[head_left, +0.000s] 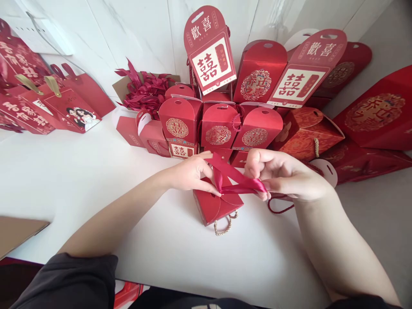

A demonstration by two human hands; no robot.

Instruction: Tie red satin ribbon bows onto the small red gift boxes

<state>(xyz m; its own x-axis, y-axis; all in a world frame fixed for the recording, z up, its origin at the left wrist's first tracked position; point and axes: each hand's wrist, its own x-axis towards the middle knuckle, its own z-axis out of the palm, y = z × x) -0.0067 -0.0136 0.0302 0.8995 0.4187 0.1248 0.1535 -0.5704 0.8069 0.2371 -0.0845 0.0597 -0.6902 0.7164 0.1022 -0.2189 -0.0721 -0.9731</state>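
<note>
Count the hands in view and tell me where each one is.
2. The left hand is at the left part of the red ribbon, above the small red box; the right hand holds the ribbon's right end. No other hands show.

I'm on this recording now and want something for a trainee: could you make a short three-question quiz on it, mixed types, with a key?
1. True or false: the right hand holds the ribbon at its thumb and fingers.
2. Multiple choice: on the box beneath the ribbon, what colour is the cord?
A) black
B) cream
C) blue
3. Fill in the blank: the open carton by the wall holds a heap of ____.

Key:
1. True
2. B
3. Dark red ribbons
</note>
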